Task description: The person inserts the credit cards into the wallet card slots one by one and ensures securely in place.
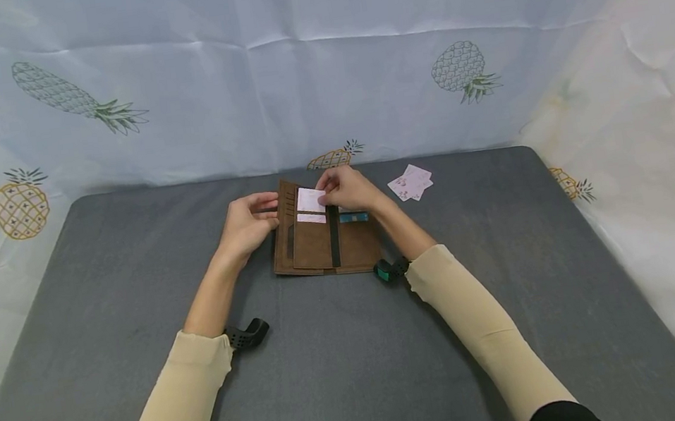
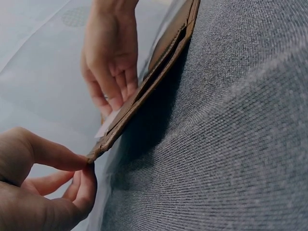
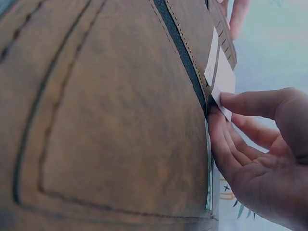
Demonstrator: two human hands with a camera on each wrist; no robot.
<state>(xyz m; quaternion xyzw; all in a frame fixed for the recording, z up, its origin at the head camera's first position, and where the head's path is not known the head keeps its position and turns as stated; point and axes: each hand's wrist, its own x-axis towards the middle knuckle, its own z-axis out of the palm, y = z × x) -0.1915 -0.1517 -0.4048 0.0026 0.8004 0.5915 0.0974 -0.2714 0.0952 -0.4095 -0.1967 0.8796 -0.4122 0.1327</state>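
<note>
A brown wallet [image 1: 358, 245] lies unfolded at the back of the table, with a dark strip down its middle. My left hand [image 1: 247, 224] pinches the wallet's left edge between thumb and fingers, clearly so in the left wrist view. The right hand [image 1: 347, 189] pinches a white card [image 1: 310, 200] by its right edge; the card's lower part sits in a pocket of the left panel. Just below it, a second white card [image 1: 311, 219] shows from another slot. A blue card [image 1: 354, 217] peeks out of the right panel's pocket, beneath the right hand.
Several pinkish cards [image 1: 411, 182] lie overlapped on the dark grey table [image 1: 345, 366], to the right of the wallet. Behind the table hangs a white cloth [image 1: 297, 95] printed with pineapples. A black wrist device [image 1: 248, 334] sits at each wrist.
</note>
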